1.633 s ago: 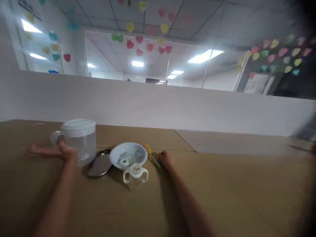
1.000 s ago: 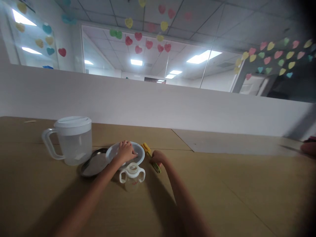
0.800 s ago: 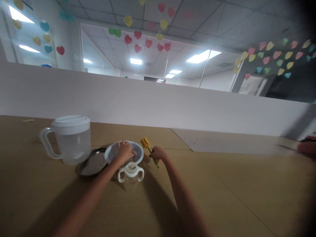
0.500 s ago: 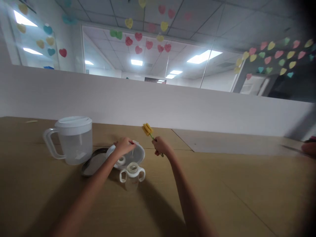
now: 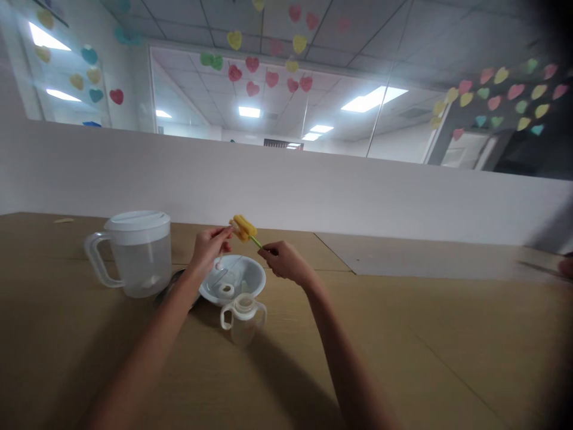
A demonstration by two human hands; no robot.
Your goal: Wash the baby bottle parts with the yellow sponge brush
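Note:
My right hand [image 5: 282,261] grips the green handle of a yellow sponge brush [image 5: 244,227]. Beside the sponge head, my left hand [image 5: 211,248] pinches a small pale piece, too small to name, with a thin part hanging down over the bowl. Below the hands is a white bowl [image 5: 258,279] holding a white ring-shaped cap [image 5: 226,291] and some clear parts. In front of the bowl stands an open clear bottle [image 5: 244,327] with two white handles. A dark-rimmed tray [image 5: 172,292] lies partly hidden behind my left forearm.
A large clear pitcher [image 5: 141,257] with a white lid stands on the wooden table [image 5: 403,346], left of the bowl. The low white wall [image 5: 286,191] runs along the back. At the far right edge, part of a person's hand [image 5: 566,266] shows.
My left hand has risen out of the bowl with the small piece. The brush has moved left, its sponge now meeting that piece. The bowl has settled flatter.

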